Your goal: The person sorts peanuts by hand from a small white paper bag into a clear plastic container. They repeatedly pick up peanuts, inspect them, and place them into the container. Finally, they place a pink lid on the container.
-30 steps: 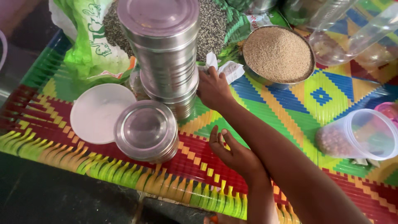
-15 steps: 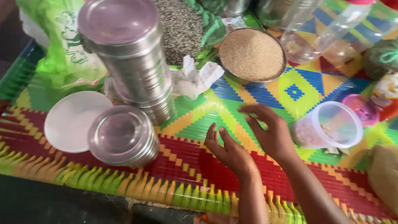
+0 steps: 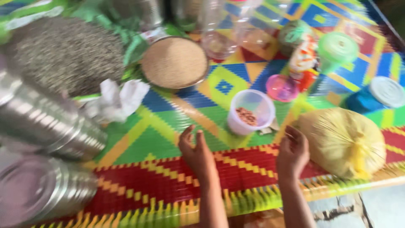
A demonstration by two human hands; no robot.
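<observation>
Both hands hover empty over the red band of the woven mat, near its front edge. The left hand is open with fingers spread, holding nothing. The right hand is loosely curled, fingertips just beside the tied yellow bag on its right. The clear plastic cup stands upright between and just beyond both hands, roughly equally near to each.

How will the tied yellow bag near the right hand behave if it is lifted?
The yellow bag bulges roundly, so it probably sags and feels rather heavy. Its thin plastic looks soft, perhaps easy to tear. The right hand is beside it.
</observation>
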